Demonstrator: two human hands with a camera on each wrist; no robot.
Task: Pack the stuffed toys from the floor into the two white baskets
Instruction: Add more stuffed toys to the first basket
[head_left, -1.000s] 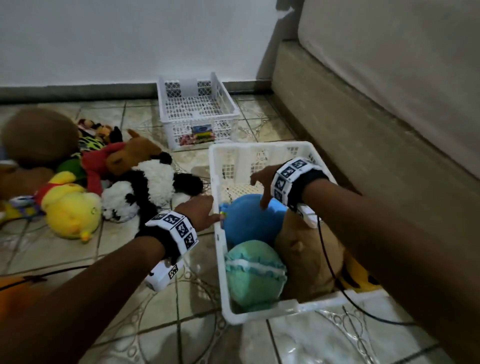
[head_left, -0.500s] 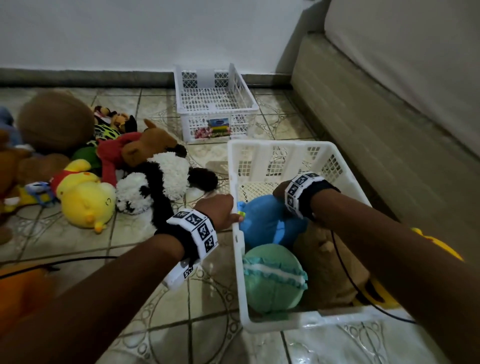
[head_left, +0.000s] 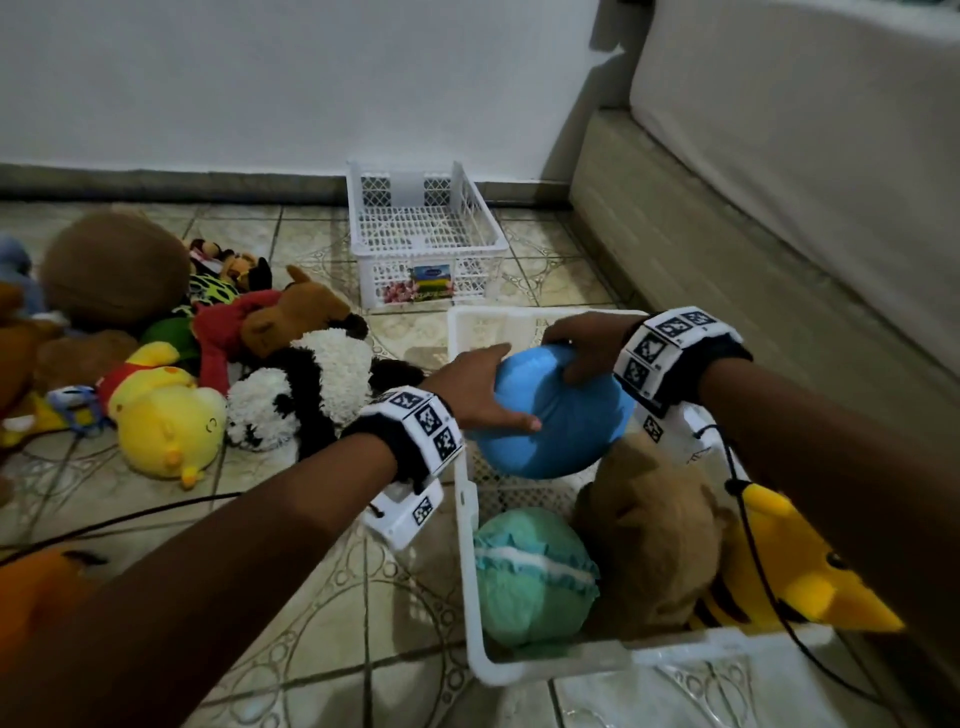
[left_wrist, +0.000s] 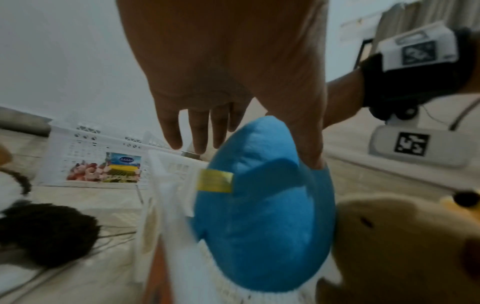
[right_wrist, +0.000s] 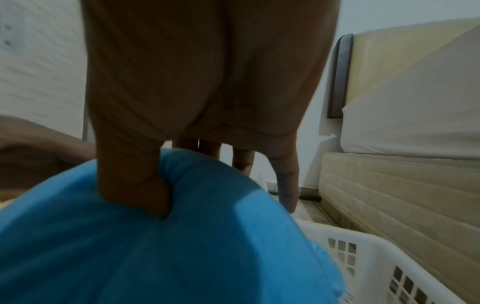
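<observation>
- We see a round blue plush (head_left: 550, 415) held over the near white basket (head_left: 470, 519), the left hand (head_left: 475, 387) and right hand (head_left: 587, 345) gripping it from either side; a yellow tag shows on it at the left wrist.
- The near basket already holds a teal striped plush (head_left: 530, 577), a brown plush (head_left: 654, 535) and a yellow one (head_left: 795, 566) along its right edge.
- The far white basket (head_left: 421, 239) stands by the wall.
- On the floor lie a yellow bear (head_left: 166, 421), a black-and-white plush (head_left: 306, 389) and a brown dog in red (head_left: 275, 322).

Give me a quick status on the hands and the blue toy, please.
Both hands, left and right, grip blue toy. Toy above near basket, beside brown plush. Far basket holds no toys.
</observation>
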